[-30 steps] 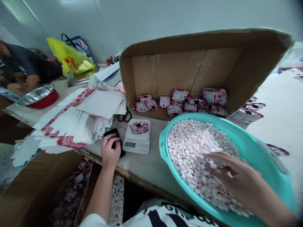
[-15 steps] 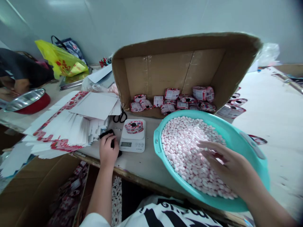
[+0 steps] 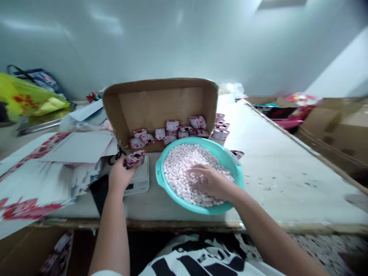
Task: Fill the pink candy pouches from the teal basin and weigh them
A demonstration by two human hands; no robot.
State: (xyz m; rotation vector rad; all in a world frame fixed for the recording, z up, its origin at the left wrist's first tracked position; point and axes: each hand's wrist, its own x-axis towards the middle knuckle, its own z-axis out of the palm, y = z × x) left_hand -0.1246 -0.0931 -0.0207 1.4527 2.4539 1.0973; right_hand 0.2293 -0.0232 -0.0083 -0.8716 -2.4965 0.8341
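My left hand is closed on a small red-and-white printed packet with a dark round spot on it, just above the white digital scale. My right hand reaches into a turquoise basin of small, pale pink candy-like pieces. Its fingers are stretched and slightly apart on the pieces, their tips partly hidden. A black phone-like slab lies beside my left wrist, and black-handled scissors lie behind that hand.
Behind the basin, a cardboard box on its side holds several similar packets. Stacked white printed sheets cover the left of the table. More packets stand right of the box. A yellow bag lies far left.
My left hand has moved from the black slab to the packet on the scale and grasped it. My right hand has come down into the pieces. The view has swung right.
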